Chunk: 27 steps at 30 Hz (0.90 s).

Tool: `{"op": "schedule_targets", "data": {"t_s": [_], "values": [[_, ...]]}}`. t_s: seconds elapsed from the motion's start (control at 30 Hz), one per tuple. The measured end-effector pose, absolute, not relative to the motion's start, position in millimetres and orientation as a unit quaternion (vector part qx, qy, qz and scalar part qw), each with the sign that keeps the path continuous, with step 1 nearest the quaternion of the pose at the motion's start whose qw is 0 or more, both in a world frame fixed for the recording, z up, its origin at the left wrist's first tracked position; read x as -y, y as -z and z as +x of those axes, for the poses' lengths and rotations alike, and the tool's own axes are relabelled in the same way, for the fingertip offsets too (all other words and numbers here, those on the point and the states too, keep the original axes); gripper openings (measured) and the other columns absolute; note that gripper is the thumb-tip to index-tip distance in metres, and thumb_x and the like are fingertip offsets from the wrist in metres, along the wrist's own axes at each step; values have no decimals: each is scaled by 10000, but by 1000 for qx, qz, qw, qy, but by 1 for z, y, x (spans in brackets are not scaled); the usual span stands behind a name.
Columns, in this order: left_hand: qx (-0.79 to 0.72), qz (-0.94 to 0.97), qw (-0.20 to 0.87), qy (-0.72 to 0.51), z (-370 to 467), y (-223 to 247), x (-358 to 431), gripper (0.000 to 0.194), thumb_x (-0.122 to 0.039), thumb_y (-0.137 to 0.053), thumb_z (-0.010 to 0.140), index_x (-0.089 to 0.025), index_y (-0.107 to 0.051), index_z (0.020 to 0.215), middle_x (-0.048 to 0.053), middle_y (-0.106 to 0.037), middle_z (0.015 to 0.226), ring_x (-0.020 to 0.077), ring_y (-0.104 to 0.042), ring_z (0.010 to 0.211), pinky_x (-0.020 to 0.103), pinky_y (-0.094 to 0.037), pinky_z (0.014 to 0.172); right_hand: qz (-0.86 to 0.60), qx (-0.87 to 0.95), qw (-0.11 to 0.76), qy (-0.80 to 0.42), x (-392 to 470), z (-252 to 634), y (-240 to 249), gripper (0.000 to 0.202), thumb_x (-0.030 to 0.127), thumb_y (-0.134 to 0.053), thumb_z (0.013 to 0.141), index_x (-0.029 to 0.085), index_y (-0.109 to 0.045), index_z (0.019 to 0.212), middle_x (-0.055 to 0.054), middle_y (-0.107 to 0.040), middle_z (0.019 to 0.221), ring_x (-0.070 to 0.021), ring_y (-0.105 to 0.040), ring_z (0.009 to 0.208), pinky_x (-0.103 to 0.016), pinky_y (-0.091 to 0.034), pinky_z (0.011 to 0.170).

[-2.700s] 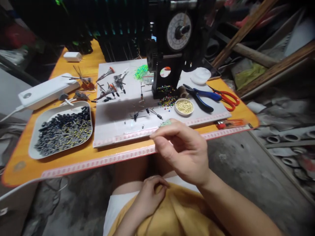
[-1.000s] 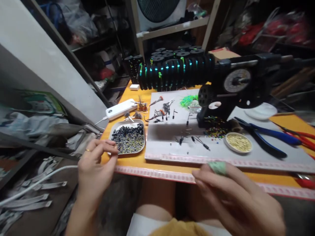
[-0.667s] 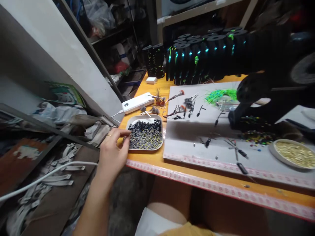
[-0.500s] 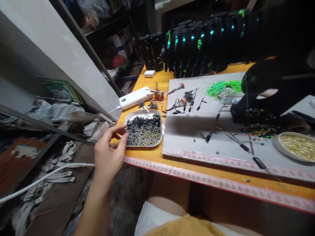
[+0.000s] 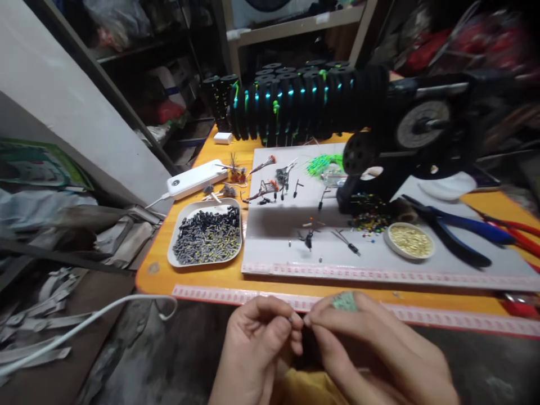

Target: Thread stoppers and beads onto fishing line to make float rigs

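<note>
My left hand (image 5: 264, 337) is closed in a pinch near the table's front edge, with a tiny dark piece barely showing at its fingertips. Facing it, my right hand (image 5: 371, 337) pinches too, its fingertips close to the left ones; what it holds is too small to make out. A green patch (image 5: 345, 301) wraps a finger of the right hand. Beyond the left hand, a white tray (image 5: 172, 254) holds small black and grey-yellow pieces (image 5: 208, 239). Dark pieces with wires (image 5: 307, 241) lie on the grey board (image 5: 270, 247).
A black machine (image 5: 371, 152) with a row of black spools (image 5: 304, 107) stands at the back. Pliers (image 5: 455, 236) and a bowl of golden pieces (image 5: 410, 242) are at the right. A white power bank (image 5: 196, 179) lies behind the tray. Measuring tape (image 5: 202, 293) lines the front edge.
My left hand has left the tray and moved right, toward the body. My right hand has come into view beside it. The view has turned right, showing more of the machine and the pliers.
</note>
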<state>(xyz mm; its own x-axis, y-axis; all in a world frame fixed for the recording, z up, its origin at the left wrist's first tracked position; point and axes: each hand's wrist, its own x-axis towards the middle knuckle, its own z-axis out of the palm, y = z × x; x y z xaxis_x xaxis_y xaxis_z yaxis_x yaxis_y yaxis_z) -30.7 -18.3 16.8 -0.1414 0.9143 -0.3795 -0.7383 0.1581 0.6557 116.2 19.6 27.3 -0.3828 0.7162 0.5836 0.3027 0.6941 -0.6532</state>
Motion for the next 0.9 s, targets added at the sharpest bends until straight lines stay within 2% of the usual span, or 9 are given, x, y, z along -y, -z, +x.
{"op": "schedule_targets", "data": {"t_s": [0.1,0.23,0.43,0.67,0.9], "values": [[-411,82,656,-628,-23,-18,18,253,-281,-944,571,-156,-763,695,4,-716,615,65,-611,497,154,-510,517,-318,785,471,-247,-21,111,-30,257,-12,-619,829,186,-624,992,-25,-706,777,-141,-626,666,-224,-559,576],[-424,84,644,-631,-23,-19,19,260,-278,-949,556,-178,-788,735,7,-720,630,84,-629,505,178,-527,526,-316,780,483,-242,-17,115,-24,264,-12,-621,826,186,-632,1000,-20,-739,792,-138,-662,690,-217,-576,619],[-420,129,627,-643,-20,-23,20,205,-314,-931,592,-186,-798,681,-25,-662,579,49,-620,453,120,-493,481,-319,773,488,-249,-18,116,-25,242,-1,-628,833,192,-636,978,-11,-752,786,-130,-677,672,-217,-573,619],[-435,88,636,-631,-21,-24,18,272,-293,-967,502,-180,-766,644,-1,-728,562,60,-634,416,103,-494,441,-312,777,504,-212,-13,116,-21,277,-16,-620,825,180,-635,1020,-35,-751,812,-137,-670,667,-221,-588,610],[-373,46,690,-619,-21,-21,18,317,-312,-962,500,-149,-704,588,-34,-655,520,16,-566,380,67,-431,403,-325,775,520,-153,-11,111,-22,241,6,-631,824,173,-654,996,-40,-741,766,-131,-690,630,-200,-605,615]]}}
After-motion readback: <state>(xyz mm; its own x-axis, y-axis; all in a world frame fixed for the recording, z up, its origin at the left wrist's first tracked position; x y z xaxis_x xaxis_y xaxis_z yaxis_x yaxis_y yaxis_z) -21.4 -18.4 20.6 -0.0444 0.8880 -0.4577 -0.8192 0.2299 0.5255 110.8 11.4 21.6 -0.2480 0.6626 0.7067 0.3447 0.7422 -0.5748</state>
